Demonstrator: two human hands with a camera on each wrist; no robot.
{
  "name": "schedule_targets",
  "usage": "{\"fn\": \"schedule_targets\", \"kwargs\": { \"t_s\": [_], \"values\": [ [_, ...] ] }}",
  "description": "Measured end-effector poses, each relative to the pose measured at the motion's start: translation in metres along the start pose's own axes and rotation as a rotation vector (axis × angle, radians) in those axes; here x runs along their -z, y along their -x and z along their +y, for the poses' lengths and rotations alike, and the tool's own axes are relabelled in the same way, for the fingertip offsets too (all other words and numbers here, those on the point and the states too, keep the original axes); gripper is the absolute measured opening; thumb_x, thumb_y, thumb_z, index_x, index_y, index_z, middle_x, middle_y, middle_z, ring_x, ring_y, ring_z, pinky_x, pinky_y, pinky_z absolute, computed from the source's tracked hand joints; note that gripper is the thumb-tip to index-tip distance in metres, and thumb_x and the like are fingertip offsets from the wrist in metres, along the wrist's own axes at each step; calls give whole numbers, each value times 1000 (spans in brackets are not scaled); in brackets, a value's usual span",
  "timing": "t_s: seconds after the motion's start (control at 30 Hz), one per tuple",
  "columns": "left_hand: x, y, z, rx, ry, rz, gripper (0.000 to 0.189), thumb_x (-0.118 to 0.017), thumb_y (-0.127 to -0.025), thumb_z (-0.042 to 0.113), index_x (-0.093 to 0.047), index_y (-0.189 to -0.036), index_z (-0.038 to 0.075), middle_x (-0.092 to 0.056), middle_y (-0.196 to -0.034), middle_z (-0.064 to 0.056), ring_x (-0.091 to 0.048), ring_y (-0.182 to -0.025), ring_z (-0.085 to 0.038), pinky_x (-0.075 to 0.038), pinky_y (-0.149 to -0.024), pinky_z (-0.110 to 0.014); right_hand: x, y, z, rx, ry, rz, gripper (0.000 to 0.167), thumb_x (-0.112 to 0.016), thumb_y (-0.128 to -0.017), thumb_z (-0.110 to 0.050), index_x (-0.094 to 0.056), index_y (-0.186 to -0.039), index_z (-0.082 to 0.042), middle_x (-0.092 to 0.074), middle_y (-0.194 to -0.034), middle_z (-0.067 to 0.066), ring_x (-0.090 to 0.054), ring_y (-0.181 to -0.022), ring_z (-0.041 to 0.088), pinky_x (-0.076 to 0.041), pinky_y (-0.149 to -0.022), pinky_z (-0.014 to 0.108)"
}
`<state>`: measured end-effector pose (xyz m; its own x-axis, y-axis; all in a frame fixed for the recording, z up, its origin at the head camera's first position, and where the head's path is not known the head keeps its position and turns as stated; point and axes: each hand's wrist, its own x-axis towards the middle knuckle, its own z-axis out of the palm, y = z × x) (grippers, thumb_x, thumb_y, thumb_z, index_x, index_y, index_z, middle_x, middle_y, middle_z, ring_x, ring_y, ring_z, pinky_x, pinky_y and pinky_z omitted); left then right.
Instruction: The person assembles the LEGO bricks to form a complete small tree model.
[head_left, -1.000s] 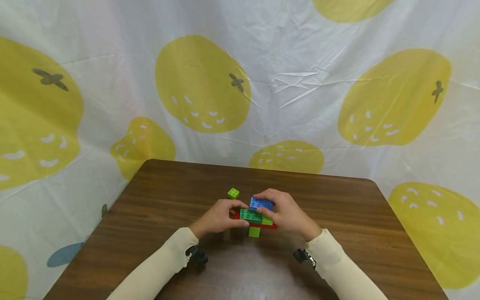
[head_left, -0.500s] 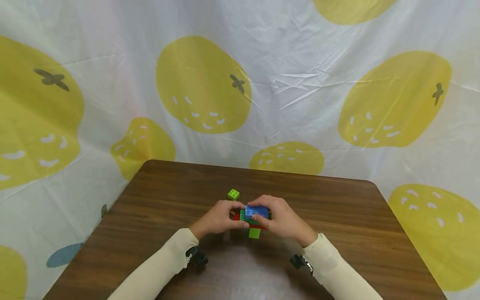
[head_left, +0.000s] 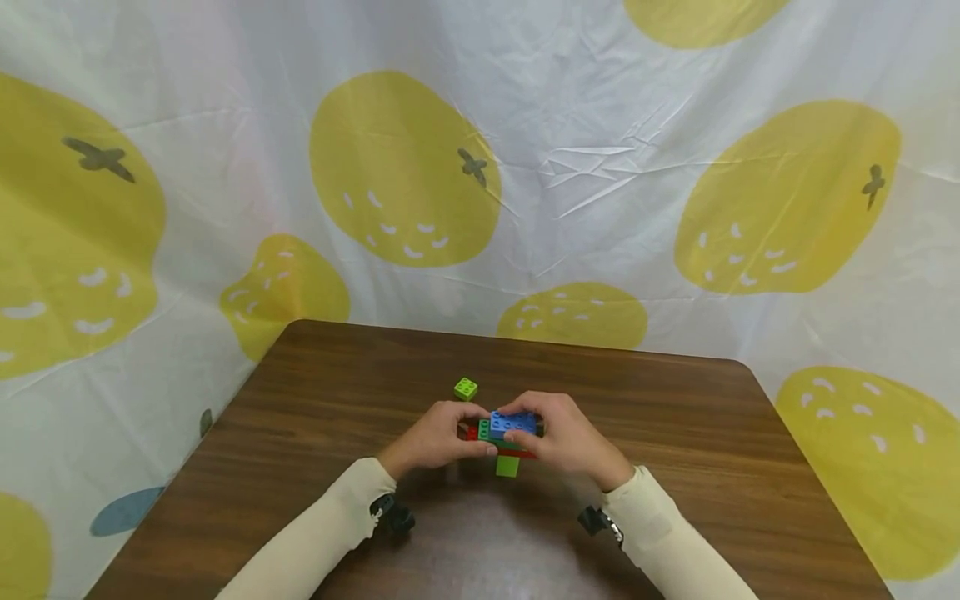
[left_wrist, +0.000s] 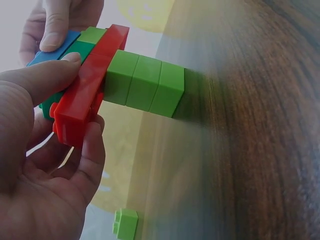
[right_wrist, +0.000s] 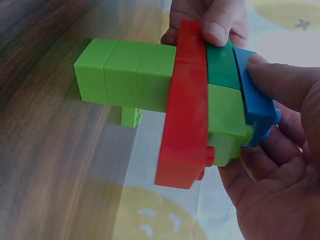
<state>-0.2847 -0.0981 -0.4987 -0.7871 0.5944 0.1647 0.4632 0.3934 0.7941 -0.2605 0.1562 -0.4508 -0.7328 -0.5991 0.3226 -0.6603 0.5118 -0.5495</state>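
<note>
My left hand (head_left: 433, 435) grips a small build of toy building bricks, thumb on the dark green brick (left_wrist: 82, 48) and fingers curled behind the red layer (left_wrist: 90, 75). Under the red layer, a column of 3 lime bricks (left_wrist: 145, 80) reaches down to the tabletop. Beside the dark green brick sits another lime brick (right_wrist: 227, 110), level with it. My right hand (head_left: 573, 435) pinches a blue brick (head_left: 513, 424) between thumb and fingers, over these two. In the right wrist view the blue brick leans slightly, with a thin gap under part of it.
A loose lime brick (head_left: 466, 388) with studs up lies on the brown wooden table (head_left: 360, 367), behind the build. A white cloth (head_left: 570, 217) printed with yellow fruit hangs beyond the table's far edge.
My right hand has moved left and down, bringing the blue brick from above the build onto its top; over the last half second it barely moves. The left hand keeps its place.
</note>
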Motion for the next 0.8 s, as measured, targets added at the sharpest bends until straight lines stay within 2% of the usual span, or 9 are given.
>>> {"fn": "schedule_targets", "kwargs": {
  "t_s": [0.17,0.43,0.63,0.8],
  "values": [
    [0,0,1,-5,-1,2,40,-85,-91,33,-74,-123,12,-76,-109,0,-66,-87,-10,-58,-76,-24,1,-2,-1,-3,26,2,29,-83,-93,-27,-77,-121,-20,-78,-114,-6,-71,-96,8,-60,-84,30],
    [-1,0,-2,-3,-12,8,40,-86,-91,35,-75,-121,12,-75,-107,2,-65,-86,-10,-58,-75,-24,1,-5,-5,-96,37,-42,32,-86,-91,-33,-78,-119,-21,-78,-110,-4,-68,-88,7,-58,-78,26],
    [-1,-1,-1,3,-35,3,40,-86,-90,36,-75,-120,13,-76,-105,3,-65,-85,-11,-57,-75,-25,-4,-3,0,-126,55,-22,31,-88,-88,-36,-78,-114,-23,-77,-100,-6,-65,-81,4,-55,-73,24],
    [0,-2,0,15,-42,-2,40,-86,-90,36,-75,-121,13,-75,-106,2,-63,-86,-11,-56,-75,-25,-8,-1,6,-159,15,-14,36,-89,-85,-42,-78,-113,-23,-77,-98,-8,-65,-81,5,-55,-72,24]
  ]
}}
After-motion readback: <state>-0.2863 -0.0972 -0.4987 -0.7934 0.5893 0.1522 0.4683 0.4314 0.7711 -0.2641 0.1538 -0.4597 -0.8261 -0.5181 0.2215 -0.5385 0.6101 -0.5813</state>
